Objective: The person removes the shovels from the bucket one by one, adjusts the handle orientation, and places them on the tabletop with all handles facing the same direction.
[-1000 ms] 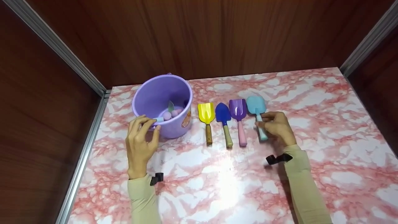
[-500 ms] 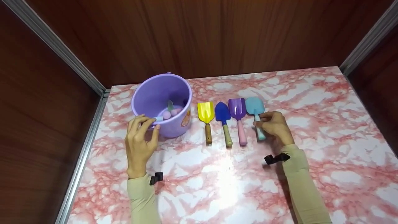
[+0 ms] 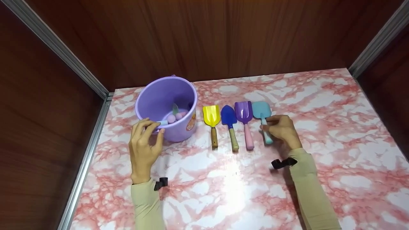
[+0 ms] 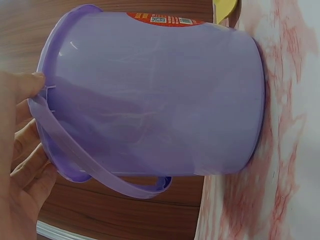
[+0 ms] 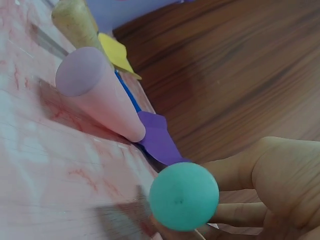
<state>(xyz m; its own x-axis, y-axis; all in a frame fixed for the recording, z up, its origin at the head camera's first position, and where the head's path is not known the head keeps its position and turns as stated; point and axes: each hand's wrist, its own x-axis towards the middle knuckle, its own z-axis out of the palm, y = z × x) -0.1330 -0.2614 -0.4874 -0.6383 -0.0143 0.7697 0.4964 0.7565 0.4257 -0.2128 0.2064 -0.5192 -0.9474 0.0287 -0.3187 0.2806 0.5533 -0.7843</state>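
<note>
A purple bucket [image 3: 166,95] stands upright at the left of the table. My left hand [image 3: 143,147] holds its near rim, with the thumb [image 4: 27,86] outside; the bucket's handle hangs beside it in the left wrist view. My right hand [image 3: 284,129] pinches the handle of a light blue toy shovel [image 3: 262,110], whose round handle end [image 5: 184,196] faces the right wrist camera. Left of it lies a purple shovel [image 3: 243,111] with a pink handle, its blade very close to the light blue one. A blue trowel [image 3: 228,115] and a yellow shovel [image 3: 211,115] complete the row.
Inside the bucket lie several small items, including a green blade [image 3: 175,109] and a pinkish round end [image 3: 171,118]. The marbled table [image 3: 204,198] ends at a dark wood panel [image 3: 223,38] behind. Metal rails [image 3: 76,185] run along the left side.
My right hand has shifted the light blue shovel slightly left and toward me, bringing its blade closer to the purple shovel. The left hand stays at the bucket's rim.
</note>
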